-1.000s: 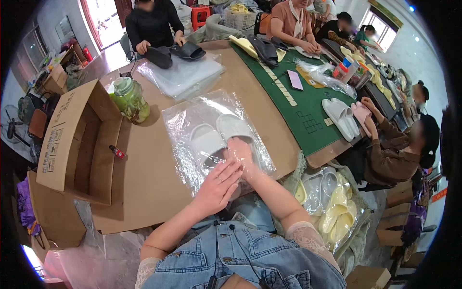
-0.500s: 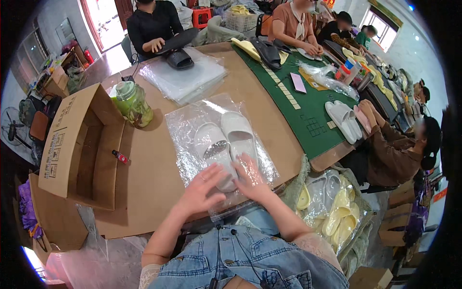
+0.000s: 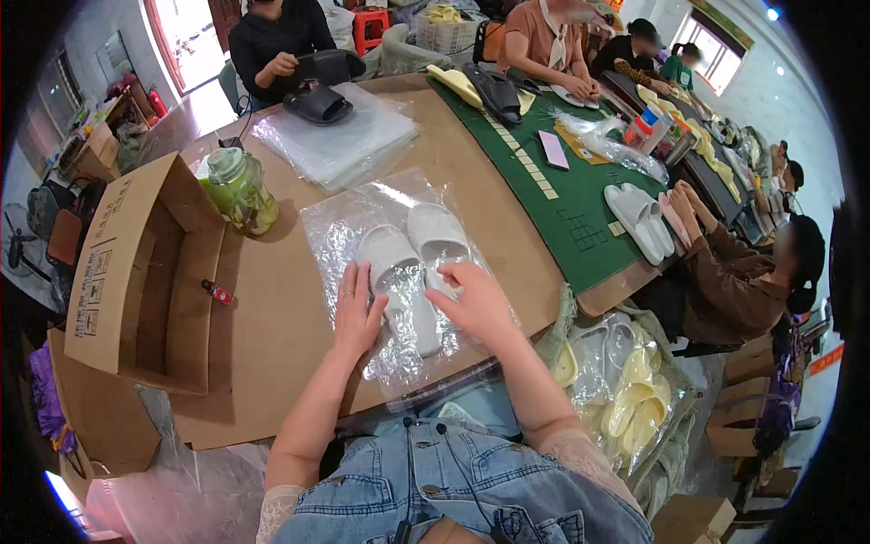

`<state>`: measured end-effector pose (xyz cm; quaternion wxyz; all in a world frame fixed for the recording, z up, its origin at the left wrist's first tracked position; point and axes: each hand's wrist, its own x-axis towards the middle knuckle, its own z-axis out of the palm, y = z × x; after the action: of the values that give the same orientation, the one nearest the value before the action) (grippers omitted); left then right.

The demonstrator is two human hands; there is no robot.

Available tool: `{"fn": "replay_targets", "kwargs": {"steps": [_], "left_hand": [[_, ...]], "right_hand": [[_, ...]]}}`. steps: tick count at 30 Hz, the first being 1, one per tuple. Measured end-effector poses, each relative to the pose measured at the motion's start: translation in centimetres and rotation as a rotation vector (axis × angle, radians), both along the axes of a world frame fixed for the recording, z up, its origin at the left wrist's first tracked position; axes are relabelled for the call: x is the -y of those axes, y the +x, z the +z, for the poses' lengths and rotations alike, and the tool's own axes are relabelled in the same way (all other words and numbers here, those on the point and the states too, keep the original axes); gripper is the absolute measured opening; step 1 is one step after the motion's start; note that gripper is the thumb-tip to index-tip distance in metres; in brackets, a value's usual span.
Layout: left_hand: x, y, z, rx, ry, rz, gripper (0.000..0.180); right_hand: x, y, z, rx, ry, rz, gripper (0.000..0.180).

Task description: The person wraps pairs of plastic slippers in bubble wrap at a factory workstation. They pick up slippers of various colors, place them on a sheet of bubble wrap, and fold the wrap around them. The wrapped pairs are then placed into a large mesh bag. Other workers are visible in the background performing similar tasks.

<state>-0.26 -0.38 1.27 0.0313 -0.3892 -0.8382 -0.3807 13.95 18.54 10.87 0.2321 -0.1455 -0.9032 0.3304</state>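
A pair of white slippers (image 3: 399, 258) lies side by side in a clear plastic bag (image 3: 331, 238) on the brown-topped table. Along the left edge of the left slipper rests my left hand (image 3: 359, 311), its fingers stretched out flat on the bag. My right hand (image 3: 476, 304) is over the right slipper, hiding part of it; its fingers are bent a little and thumb and fingers stand apart. Neither hand grips anything. The plastic is creased and shiny around the slippers.
An open cardboard box (image 3: 136, 272) stands at left, a small red bottle (image 3: 217, 292) in it. Behind are a green-lidded jar (image 3: 240, 195) and stacked clear bags (image 3: 362, 145). Bagged yellow slippers (image 3: 634, 399) lie low at right. Co-workers sit around; one holds a black slipper (image 3: 331, 65).
My left hand has slid outward to the left slipper's edge, and my right hand has moved up over the right slipper, its fingers more bent. The whole view has shifted slightly.
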Motion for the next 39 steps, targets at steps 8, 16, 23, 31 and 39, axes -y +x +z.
{"fn": "replay_targets", "kwargs": {"steps": [8, 16, 23, 31, 39], "left_hand": [[-0.1, 0.1, 0.0, -0.040, 0.021, -0.040, 0.069], [-0.3, -0.1, -0.3, 0.032, 0.137, -0.007, 0.064], [0.6, -0.2, -0.1, 0.349, 0.185, 0.072, 0.062], [0.4, 0.1, 0.7, 0.119, -0.022, 0.000, 0.063], [0.5, 0.5, 1.1, 0.240, 0.009, -0.004, 0.060]], "right_hand": [[0.8, -8.4, -6.8, 0.256, 0.244, -0.297, 0.049], [-1.1, -7.6, -9.5, 0.104, 0.131, -0.227, 0.031], [-2.7, -0.2, -9.1, 0.194, -0.036, -0.257, 0.030], [-8.8, 20.2, -1.0, 0.416, 0.065, -0.753, 0.032], [-13.5, 38.7, 3.5, 0.882, 0.127, -1.212, 0.037]]}}
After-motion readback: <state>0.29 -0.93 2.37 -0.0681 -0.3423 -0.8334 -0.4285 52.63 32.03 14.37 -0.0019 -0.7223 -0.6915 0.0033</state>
